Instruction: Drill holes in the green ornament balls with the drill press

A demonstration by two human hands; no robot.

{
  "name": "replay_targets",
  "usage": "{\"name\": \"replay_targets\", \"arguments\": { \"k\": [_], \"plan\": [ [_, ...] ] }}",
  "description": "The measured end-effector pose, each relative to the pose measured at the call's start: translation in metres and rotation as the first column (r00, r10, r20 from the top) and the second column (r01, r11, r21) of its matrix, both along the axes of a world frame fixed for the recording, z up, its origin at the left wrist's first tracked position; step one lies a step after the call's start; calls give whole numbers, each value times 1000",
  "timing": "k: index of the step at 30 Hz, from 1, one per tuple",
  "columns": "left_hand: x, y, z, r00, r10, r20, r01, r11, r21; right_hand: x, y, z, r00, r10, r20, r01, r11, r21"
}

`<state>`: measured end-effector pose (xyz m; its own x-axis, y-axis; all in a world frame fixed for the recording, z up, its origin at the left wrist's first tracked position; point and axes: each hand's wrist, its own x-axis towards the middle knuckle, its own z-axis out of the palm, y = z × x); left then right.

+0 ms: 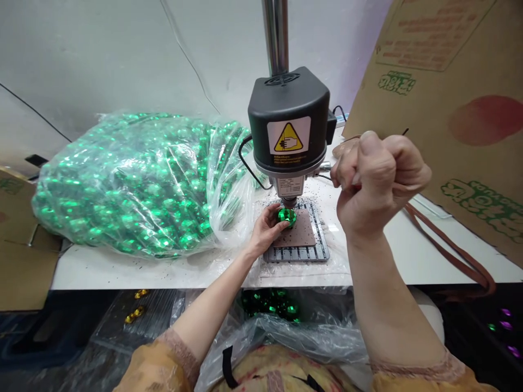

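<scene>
My left hand (pixel 267 226) pinches a shiny green faceted ball (pixel 286 218) between thumb and fingers. The ball sits right under the chuck (pixel 289 201) of a black bench drill press (pixel 288 120), over a brownish square pad (pixel 300 231) on the slotted metal base (pixel 322 251). Whether the drill tip touches the ball cannot be made out. Raised at the right of the machine, my right hand (pixel 376 185) is closed in a fist around the drill press lever, which the fingers mostly hide. A metal stub (pixel 326 167) shows between machine and fist.
A big clear plastic bag (pixel 126 185) of green faceted balls lies left on the white table (pixel 102 272). Cardboard boxes (pixel 441 81) flank both sides. Dark specks surround the base. More green balls (pixel 272 305) lie in plastic below the table edge. A brown strap (pixel 453 253) lies at right.
</scene>
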<state>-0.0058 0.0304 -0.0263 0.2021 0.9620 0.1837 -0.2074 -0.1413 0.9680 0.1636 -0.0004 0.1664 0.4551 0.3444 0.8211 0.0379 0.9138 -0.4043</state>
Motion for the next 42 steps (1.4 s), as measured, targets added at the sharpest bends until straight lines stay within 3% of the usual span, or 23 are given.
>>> {"name": "replay_targets", "arguments": {
  "k": [8,16,21,25,30,34,38,42],
  "plan": [
    [8,-5,-2,999,-31,11,31,999,27,0,-1,0,999,39,-15,-39,999,10],
    [7,-14,10,983,-3,-183,12,999,46,-1,-1,0,999,35,-20,-34,999,26],
    [10,-17,15,980,-39,-194,42,999,14,-1,-2,0,999,-4,-35,3,1000,-28],
    [10,-19,14,981,-30,-193,35,999,21,1,4,8,998,-30,-64,23,993,-117],
    [10,-23,12,982,-49,-181,61,996,62,4,16,24,1000,-24,16,27,986,-166],
    [10,-24,12,979,-35,-200,51,996,71,5,16,29,999,25,-31,-30,984,-178],
    [10,-23,12,977,-41,-211,57,996,71,5,10,25,997,57,-48,-64,982,-175],
    [11,-23,11,977,-14,-215,27,998,60,4,5,13,998,7,-56,-13,993,-117]
  ]
}}
